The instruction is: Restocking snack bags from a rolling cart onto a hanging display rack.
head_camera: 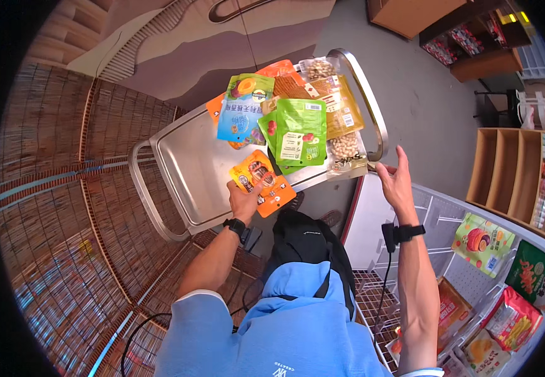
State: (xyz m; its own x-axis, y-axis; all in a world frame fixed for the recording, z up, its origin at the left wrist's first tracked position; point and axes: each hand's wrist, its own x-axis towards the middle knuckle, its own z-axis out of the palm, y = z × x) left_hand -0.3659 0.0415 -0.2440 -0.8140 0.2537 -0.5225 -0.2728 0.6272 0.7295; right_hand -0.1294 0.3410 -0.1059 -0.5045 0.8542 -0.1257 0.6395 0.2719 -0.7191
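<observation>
My left hand (244,201) grips an orange and yellow snack pouch (265,184) by its left edge, over the near side of a stainless steel cart (185,160). Off the cart's right end, my right hand (397,184) holds nothing, its thumb and fingers apart near the curved metal handle (371,103). Two green pouches (303,132) overlap on the cart top, beside a blue and green dried-fruit pouch (244,108). Behind and right of them lie a tan pouch (343,108) and clear bags of nuts (345,146). An orange pouch (282,70) sits at the back.
A pegboard rack (470,245) with hanging snack bags stands close on my right. Farther right is a wooden shelf unit (503,169). A reed screen behind wire grid (51,155) runs along the left. A black cable (133,339) hangs at lower left.
</observation>
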